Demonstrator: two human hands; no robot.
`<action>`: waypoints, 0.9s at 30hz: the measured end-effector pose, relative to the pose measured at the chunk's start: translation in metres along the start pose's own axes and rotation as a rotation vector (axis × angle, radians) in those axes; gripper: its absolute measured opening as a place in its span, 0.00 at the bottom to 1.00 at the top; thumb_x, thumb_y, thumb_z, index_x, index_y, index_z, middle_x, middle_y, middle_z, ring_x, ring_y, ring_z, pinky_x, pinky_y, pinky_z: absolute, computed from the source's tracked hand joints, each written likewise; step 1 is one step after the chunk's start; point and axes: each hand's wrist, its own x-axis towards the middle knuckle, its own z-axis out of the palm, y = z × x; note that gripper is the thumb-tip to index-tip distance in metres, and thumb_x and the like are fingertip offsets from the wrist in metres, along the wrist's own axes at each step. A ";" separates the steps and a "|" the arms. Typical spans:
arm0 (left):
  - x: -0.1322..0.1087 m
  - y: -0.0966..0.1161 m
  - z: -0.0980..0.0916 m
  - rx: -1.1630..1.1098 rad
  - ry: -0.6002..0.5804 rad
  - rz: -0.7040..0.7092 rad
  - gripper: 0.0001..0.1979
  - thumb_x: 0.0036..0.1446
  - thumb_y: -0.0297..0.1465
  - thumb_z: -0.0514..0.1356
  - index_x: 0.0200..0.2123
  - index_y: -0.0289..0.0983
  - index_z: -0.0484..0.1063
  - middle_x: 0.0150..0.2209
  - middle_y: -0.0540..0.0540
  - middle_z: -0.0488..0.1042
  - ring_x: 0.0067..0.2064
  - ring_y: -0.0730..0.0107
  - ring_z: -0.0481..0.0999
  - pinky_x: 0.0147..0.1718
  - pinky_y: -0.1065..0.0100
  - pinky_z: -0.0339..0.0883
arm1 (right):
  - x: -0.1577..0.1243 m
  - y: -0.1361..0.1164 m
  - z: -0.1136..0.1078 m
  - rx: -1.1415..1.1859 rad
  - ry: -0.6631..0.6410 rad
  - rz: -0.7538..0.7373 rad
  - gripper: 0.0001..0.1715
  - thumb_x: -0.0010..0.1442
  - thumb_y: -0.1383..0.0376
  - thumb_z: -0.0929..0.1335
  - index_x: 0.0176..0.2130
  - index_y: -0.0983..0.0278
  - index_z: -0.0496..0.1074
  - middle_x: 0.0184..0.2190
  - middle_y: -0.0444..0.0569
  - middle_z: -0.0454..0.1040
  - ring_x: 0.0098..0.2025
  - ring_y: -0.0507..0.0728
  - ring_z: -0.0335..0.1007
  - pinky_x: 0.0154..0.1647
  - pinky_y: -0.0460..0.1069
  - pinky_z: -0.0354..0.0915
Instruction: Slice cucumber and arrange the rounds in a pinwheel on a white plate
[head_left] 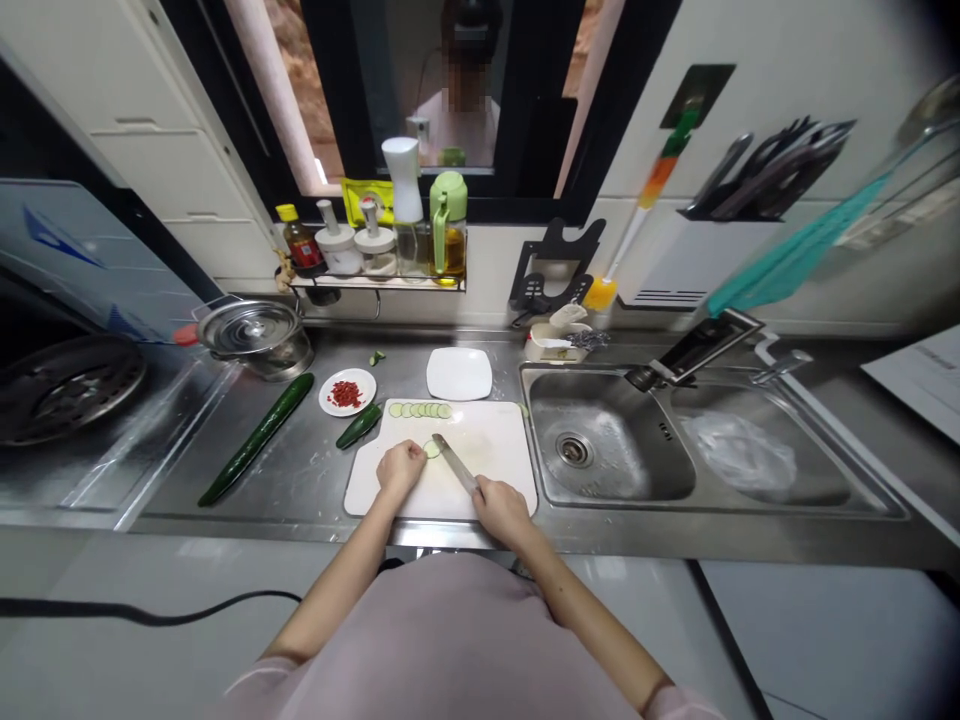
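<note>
No readable words, red label (307, 254) on yellow-capped dark bottle (298, 234) too small, print (941, 356) on white sheet (916, 378) blurred, blue triangular marks (58, 238) on pale-blue glossy panel (82, 290)

Mid-frame: right hand (504, 508) grips knife (459, 467), blade at a cucumber slice (430, 450); left hand (401, 470) at slice's left side. White board (495, 440) below, slice row (424, 411) along its upper edge. Left: cucumber stub (358, 427), plate (368, 384) of red bits (346, 395), whole cucumber (259, 440), pot (289, 355). Right: sink (637, 465). Upper center: oil bottle (454, 240).

Lidded pot (259, 338), green-topped bottle (449, 230) on rack (382, 284), knife holder (705, 258), double sink (630, 460)
</note>
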 end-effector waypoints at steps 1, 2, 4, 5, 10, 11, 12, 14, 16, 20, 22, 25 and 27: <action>-0.002 -0.001 -0.001 0.015 0.001 0.024 0.08 0.53 0.38 0.59 0.35 0.44 0.76 0.33 0.50 0.79 0.36 0.65 0.75 0.33 0.68 0.61 | -0.001 -0.002 -0.001 -0.014 -0.003 -0.001 0.18 0.65 0.64 0.56 0.45 0.64 0.70 0.40 0.55 0.77 0.43 0.59 0.72 0.39 0.49 0.57; -0.003 -0.002 -0.001 0.024 0.005 0.058 0.10 0.53 0.38 0.60 0.38 0.45 0.76 0.34 0.50 0.78 0.37 0.65 0.75 0.34 0.68 0.61 | -0.002 -0.004 -0.001 -0.025 -0.006 0.001 0.18 0.64 0.65 0.56 0.46 0.64 0.70 0.40 0.56 0.77 0.43 0.59 0.72 0.39 0.49 0.58; -0.003 -0.002 -0.001 0.037 0.016 0.137 0.14 0.53 0.38 0.61 0.44 0.45 0.75 0.36 0.49 0.78 0.40 0.66 0.74 0.37 0.68 0.62 | -0.004 -0.007 -0.001 -0.039 -0.014 0.005 0.17 0.64 0.65 0.56 0.45 0.64 0.70 0.40 0.56 0.77 0.43 0.60 0.73 0.39 0.49 0.58; -0.003 -0.002 -0.001 0.047 0.019 0.173 0.16 0.53 0.38 0.61 0.46 0.45 0.75 0.38 0.48 0.77 0.42 0.65 0.74 0.38 0.68 0.62 | -0.005 -0.008 -0.001 -0.043 -0.018 0.006 0.17 0.64 0.65 0.56 0.45 0.64 0.70 0.40 0.56 0.77 0.43 0.60 0.73 0.39 0.50 0.58; 0.000 0.000 0.001 0.109 0.005 0.241 0.18 0.55 0.38 0.60 0.49 0.45 0.74 0.41 0.46 0.76 0.45 0.62 0.72 0.42 0.66 0.63 | -0.006 -0.013 0.004 -0.036 -0.028 0.015 0.16 0.64 0.66 0.57 0.44 0.64 0.69 0.40 0.56 0.77 0.43 0.60 0.73 0.40 0.50 0.59; 0.001 0.000 0.001 0.113 0.001 0.242 0.18 0.55 0.38 0.60 0.49 0.45 0.74 0.41 0.46 0.76 0.45 0.62 0.72 0.42 0.66 0.63 | -0.005 -0.014 0.006 -0.037 -0.031 0.020 0.16 0.64 0.66 0.57 0.45 0.64 0.69 0.40 0.57 0.77 0.44 0.60 0.73 0.40 0.50 0.59; 0.001 0.000 0.001 0.114 -0.002 0.243 0.17 0.56 0.39 0.60 0.49 0.45 0.74 0.41 0.46 0.76 0.45 0.62 0.72 0.42 0.66 0.63 | -0.005 -0.015 0.007 -0.040 -0.034 0.025 0.16 0.64 0.66 0.57 0.45 0.64 0.69 0.40 0.57 0.77 0.44 0.60 0.73 0.40 0.50 0.60; 0.002 -0.002 0.002 0.112 -0.002 0.246 0.17 0.56 0.39 0.59 0.49 0.45 0.75 0.40 0.46 0.76 0.45 0.62 0.72 0.42 0.66 0.62 | -0.004 -0.016 0.009 -0.051 -0.036 0.031 0.17 0.64 0.67 0.56 0.45 0.65 0.69 0.41 0.57 0.77 0.44 0.60 0.73 0.41 0.51 0.60; 0.002 -0.003 0.002 0.106 -0.001 0.248 0.17 0.56 0.39 0.59 0.49 0.44 0.75 0.40 0.46 0.76 0.46 0.62 0.72 0.43 0.66 0.62 | -0.003 -0.017 0.010 -0.060 -0.034 0.029 0.18 0.64 0.67 0.56 0.46 0.65 0.69 0.40 0.57 0.77 0.45 0.60 0.73 0.41 0.51 0.61; 0.002 -0.003 0.002 0.094 -0.001 0.245 0.17 0.56 0.39 0.59 0.48 0.44 0.75 0.40 0.46 0.76 0.45 0.62 0.72 0.43 0.66 0.62 | -0.002 -0.018 0.012 -0.085 -0.042 0.029 0.18 0.64 0.68 0.55 0.47 0.66 0.69 0.40 0.59 0.77 0.46 0.61 0.73 0.42 0.52 0.62; 0.002 -0.003 0.002 0.093 -0.001 0.247 0.17 0.56 0.39 0.59 0.48 0.44 0.75 0.39 0.46 0.76 0.46 0.62 0.72 0.43 0.66 0.61 | -0.001 -0.020 0.015 -0.103 -0.047 0.033 0.19 0.64 0.69 0.55 0.48 0.67 0.68 0.40 0.59 0.77 0.46 0.61 0.73 0.42 0.52 0.62; 0.001 -0.003 0.002 0.092 0.003 0.251 0.16 0.56 0.39 0.59 0.47 0.44 0.75 0.40 0.46 0.76 0.46 0.61 0.71 0.43 0.66 0.61 | 0.000 -0.025 0.025 -0.116 -0.052 0.032 0.18 0.63 0.72 0.56 0.49 0.68 0.67 0.40 0.60 0.77 0.46 0.61 0.74 0.41 0.51 0.63; 0.001 -0.003 0.002 0.094 0.004 0.249 0.16 0.56 0.39 0.59 0.47 0.44 0.75 0.39 0.46 0.76 0.45 0.61 0.71 0.43 0.66 0.61 | 0.001 -0.028 0.031 -0.113 -0.050 0.036 0.18 0.61 0.74 0.57 0.49 0.69 0.67 0.40 0.61 0.77 0.46 0.61 0.74 0.41 0.51 0.63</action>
